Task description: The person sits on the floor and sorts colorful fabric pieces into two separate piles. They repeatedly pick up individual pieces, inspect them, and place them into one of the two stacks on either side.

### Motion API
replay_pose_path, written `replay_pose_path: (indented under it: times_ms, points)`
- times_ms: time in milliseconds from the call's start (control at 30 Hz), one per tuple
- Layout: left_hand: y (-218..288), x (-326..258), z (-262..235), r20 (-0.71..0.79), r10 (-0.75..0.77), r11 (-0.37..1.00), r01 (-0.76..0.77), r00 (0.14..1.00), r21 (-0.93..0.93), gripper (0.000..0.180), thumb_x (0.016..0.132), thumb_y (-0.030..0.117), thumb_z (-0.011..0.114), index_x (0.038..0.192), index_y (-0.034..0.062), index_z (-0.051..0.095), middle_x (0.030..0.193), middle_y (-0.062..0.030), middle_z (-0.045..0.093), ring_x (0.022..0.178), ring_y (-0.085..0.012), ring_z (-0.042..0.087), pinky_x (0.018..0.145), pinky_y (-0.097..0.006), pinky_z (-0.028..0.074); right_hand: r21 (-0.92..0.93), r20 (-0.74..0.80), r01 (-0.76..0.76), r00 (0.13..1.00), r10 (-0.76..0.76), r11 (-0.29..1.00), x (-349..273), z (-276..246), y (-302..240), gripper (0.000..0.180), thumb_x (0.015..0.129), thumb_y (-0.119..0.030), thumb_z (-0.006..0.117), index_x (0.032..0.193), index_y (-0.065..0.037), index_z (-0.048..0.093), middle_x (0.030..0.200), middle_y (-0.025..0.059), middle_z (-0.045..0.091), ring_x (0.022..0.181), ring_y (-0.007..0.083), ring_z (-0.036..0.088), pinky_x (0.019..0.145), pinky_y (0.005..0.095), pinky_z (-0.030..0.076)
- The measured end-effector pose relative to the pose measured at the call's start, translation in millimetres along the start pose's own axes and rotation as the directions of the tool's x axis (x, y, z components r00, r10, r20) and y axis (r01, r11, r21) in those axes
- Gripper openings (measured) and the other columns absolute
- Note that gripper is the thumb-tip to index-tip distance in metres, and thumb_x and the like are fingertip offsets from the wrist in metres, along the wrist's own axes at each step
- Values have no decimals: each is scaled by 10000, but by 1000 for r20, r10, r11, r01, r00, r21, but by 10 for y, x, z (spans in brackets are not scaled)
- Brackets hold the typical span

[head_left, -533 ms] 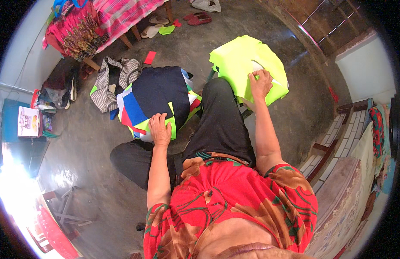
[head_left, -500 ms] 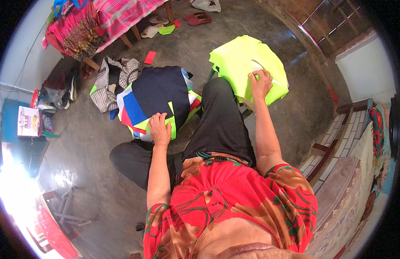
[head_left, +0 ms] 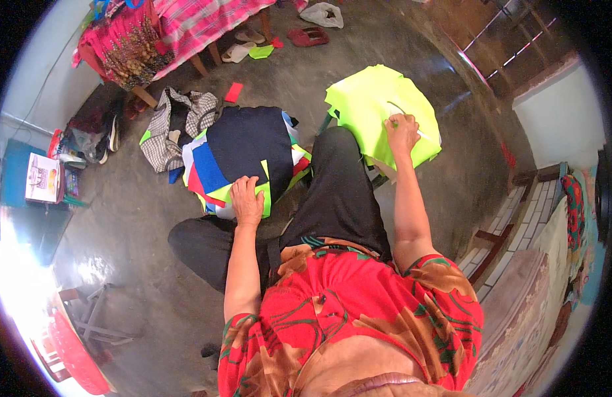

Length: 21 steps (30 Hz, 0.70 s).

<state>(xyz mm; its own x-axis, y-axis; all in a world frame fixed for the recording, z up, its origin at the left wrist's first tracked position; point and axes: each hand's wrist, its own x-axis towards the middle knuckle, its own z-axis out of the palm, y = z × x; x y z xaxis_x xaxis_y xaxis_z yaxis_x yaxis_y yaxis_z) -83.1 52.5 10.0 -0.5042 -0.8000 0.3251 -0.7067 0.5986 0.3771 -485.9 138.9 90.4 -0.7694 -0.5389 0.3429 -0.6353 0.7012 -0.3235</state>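
Observation:
A bright yellow-green cloth (head_left: pixel 365 99) lies spread over a low support to the right of my knee. On top of it my right hand (head_left: pixel 402 134) has its fingers bent and drawn together. A thin pale strip shows on both sides of those fingers; I cannot make out what it is. To the left, a pile of cloth pieces has a dark navy piece (head_left: pixel 249 139) uppermost, with a blue piece (head_left: pixel 210 165) and red, white and yellow-green ones around it. My left hand (head_left: pixel 247 198) rests on the near edge of this pile, fingers stretched out over a yellow-green piece.
Beside the pile lies a checked cloth (head_left: pixel 163 135) on the floor, with a small red scrap (head_left: pixel 234 92) beyond it. Shoes (head_left: pixel 308 37) and a white bag (head_left: pixel 322 15) are farther off. A cloth-covered bed (head_left: pixel 193 30) stands at the far left, a red chair (head_left: pixel 78 354) at the near left.
My right hand has moved slightly on the yellow-green cloth, its fingers now more closed. My left hand stays on the pile. The whole view has shifted a little.

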Motion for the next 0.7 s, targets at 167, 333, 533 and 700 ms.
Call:
replay_pose_path:
  times_ms: [167,333,533,700]
  points:
    - [-34,-18,0,-15,-2,1000,2,1000,-9,467,668,107,713,1101,103,539,1090,-112,501,1092,-314,459,949,-439,357,311,-198,298,949,-245,902,-135,-270,-179,142,799,-167,661,897,-123,569,901,70,598,882,291,548,740,451,416]
    - [7,3,-12,-9,-1,1000,1,1000,-6,470,654,104,716,1093,95,548,1087,-105,502,1089,-306,460,953,-438,355,435,-193,401,916,-352,806,-440,-320,-652,122,847,-165,622,892,-116,520,696,100,582,654,331,583,584,432,449]
    - [-3,-15,-34,0,21,1000,-21,1000,2,494,664,94,720,1120,107,530,1096,-111,495,1093,-320,457,941,-440,356,548,-128,455,875,-467,702,-764,-219,-950,120,872,-166,597,891,-108,494,638,116,553,604,324,597,511,409,449]
    - [12,-16,-34,13,17,1000,-17,1000,1,493,656,90,717,1113,105,535,1087,-109,495,1084,-317,462,936,-440,360,669,-168,484,838,-520,564,-847,-345,-1100,136,865,-119,612,904,-81,487,694,114,533,601,295,584,514,355,445]
